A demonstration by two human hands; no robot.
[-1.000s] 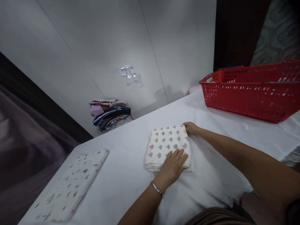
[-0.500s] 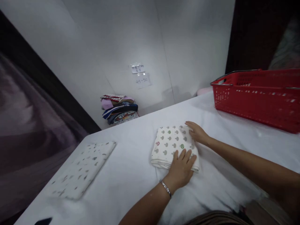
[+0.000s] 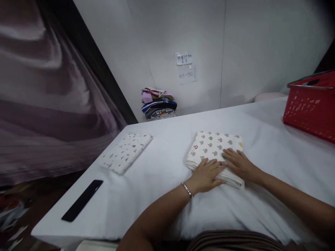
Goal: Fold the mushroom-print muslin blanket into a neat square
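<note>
A folded white cloth (image 3: 209, 144) printed with grey mushrooms, plus a few coloured ones, lies on the white-covered table in front of me. My left hand (image 3: 208, 175), with a silver bracelet at the wrist, rests on its near folded edge, fingers stretched out. Flat on the cloth's right part is my right hand (image 3: 239, 164), its fingertips close to the left hand's. Neither hand grips the cloth. To the left lies a second folded white cloth (image 3: 127, 152) with small dark prints, apart from both hands.
A red plastic basket (image 3: 311, 106) with a metal handle stands at the right. Near the left edge of the table (image 3: 162, 205) lies a dark flat phone-like object (image 3: 82, 201). Folded clothes (image 3: 159, 104) are stacked beyond the far edge, and a pinkish curtain (image 3: 60, 94) hangs at left.
My right hand has moved from the cloth's far right corner toward its near side, beside my left hand. The view has turned left, bringing the whole dark object into sight.
</note>
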